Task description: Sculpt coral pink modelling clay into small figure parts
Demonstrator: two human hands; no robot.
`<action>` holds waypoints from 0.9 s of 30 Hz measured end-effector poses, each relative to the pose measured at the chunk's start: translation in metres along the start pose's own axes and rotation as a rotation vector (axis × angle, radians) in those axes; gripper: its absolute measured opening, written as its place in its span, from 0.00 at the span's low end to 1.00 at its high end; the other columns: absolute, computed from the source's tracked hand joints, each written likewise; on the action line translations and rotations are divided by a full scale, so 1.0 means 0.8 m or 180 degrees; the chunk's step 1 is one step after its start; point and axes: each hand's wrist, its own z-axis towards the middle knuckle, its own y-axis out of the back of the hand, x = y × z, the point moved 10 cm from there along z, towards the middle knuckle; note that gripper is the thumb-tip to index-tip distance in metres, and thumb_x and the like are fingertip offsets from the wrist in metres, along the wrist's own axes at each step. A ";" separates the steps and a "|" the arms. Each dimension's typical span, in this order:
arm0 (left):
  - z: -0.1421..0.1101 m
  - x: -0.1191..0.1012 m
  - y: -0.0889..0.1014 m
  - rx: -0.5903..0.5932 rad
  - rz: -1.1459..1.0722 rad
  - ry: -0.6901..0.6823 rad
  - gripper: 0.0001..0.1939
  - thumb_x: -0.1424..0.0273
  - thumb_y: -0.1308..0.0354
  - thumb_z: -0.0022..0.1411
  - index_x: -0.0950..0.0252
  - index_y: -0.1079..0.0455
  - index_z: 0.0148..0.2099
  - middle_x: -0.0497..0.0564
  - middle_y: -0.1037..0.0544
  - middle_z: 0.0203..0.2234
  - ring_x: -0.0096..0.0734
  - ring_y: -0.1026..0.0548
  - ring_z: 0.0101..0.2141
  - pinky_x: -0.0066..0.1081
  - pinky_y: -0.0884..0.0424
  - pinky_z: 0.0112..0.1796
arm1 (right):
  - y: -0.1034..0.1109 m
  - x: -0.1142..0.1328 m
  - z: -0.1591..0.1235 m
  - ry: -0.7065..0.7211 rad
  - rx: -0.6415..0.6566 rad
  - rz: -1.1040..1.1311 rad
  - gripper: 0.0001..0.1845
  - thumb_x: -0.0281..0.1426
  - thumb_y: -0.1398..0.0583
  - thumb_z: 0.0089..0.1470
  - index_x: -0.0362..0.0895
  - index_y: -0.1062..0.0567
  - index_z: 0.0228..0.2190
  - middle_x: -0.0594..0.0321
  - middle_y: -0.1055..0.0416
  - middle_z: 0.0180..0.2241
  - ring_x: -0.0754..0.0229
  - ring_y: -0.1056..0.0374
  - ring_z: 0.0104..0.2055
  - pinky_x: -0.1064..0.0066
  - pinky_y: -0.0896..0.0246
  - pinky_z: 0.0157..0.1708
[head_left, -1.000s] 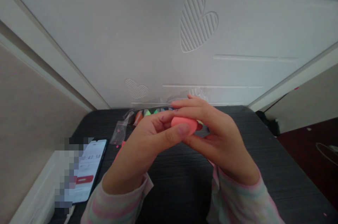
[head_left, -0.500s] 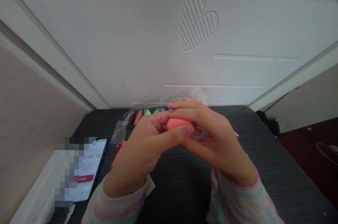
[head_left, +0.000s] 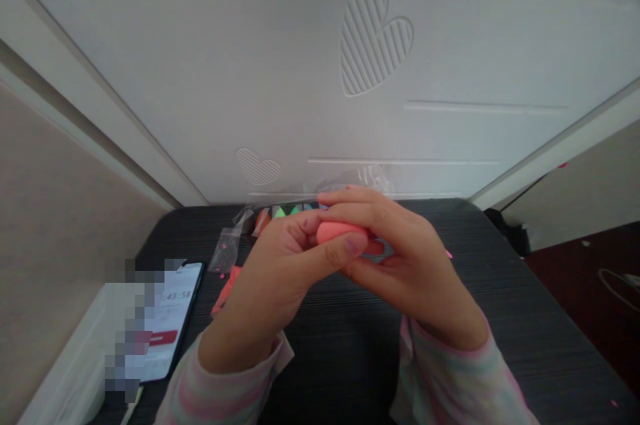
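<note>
A smooth, rounded lump of coral-pink modelling clay (head_left: 336, 232) sits between my two hands above the dark table. My left hand (head_left: 285, 268) is closed on it, with the thumb pressed along its near side. From the right, my right hand (head_left: 405, 251) curves over the clay, its fingers reaching across the top and meeting my left fingers. The underside and far side of the lump are hidden by my fingers. Beside my left wrist lies a coral-coloured piece (head_left: 227, 290), partly covered by the arm.
Several coloured clay packets (head_left: 280, 213) and a clear plastic bag (head_left: 226, 248) lie behind my hands on the dark table (head_left: 340, 358). A phone (head_left: 173, 318) with a lit screen rests at the left. The white panel with hearts (head_left: 300, 78) stands behind the table.
My hands stay in nearly the same place around the clay. The lump looks slightly flatter from above, and my fingers have shifted only a little.
</note>
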 end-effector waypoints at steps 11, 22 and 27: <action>-0.003 -0.005 0.017 -0.0265 0.0511 -0.0049 0.10 0.65 0.44 0.56 0.63 0.24 0.34 0.47 0.22 0.29 0.32 0.27 0.35 0.29 0.34 0.37 | 0.007 -0.009 -0.004 -0.0176 -0.0008 -0.0061 0.15 0.32 0.40 0.49 0.49 0.30 0.42 0.62 0.30 0.47 0.58 0.35 0.50 0.62 0.38 0.49; 0.000 0.008 -0.051 0.0892 -0.1533 0.0065 0.15 0.57 0.47 0.57 0.59 0.26 0.39 0.49 0.22 0.34 0.35 0.26 0.41 0.30 0.31 0.39 | 0.023 -0.002 -0.008 -0.0164 -0.0014 0.0798 0.21 0.32 0.35 0.43 0.51 0.29 0.42 0.64 0.30 0.47 0.56 0.35 0.50 0.62 0.36 0.48; -0.007 0.010 -0.069 0.1132 -0.1582 0.0112 0.16 0.55 0.46 0.55 0.61 0.26 0.35 0.50 0.23 0.35 0.39 0.26 0.43 0.30 0.30 0.37 | 0.020 0.005 -0.007 -0.0094 0.0027 0.0994 0.21 0.32 0.35 0.43 0.50 0.29 0.42 0.63 0.29 0.46 0.56 0.34 0.49 0.63 0.36 0.48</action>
